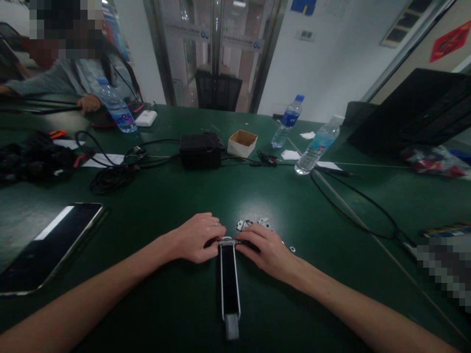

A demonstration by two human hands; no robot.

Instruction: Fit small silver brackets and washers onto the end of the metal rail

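A long black bar with silver edges (229, 284) lies on the green table (176, 196), pointing toward me. Its far end sits between my two hands. My left hand (196, 238) is closed, fingers pinched on the left side of that end. My right hand (263, 247) is closed too, fingertips pressed on the right side of the same end. Several small silver metal parts (253, 224) lie just beyond my right hand. A tiny ring-like part (292, 249) rests to its right.
A phone (47, 245) lies at the near left. Farther back are a black box (200, 149), a small cardboard box (242, 142), coiled cables (110, 176) and three water bottles (312, 149). Another person sits at the far left. A thin cable (360, 215) loops at right.
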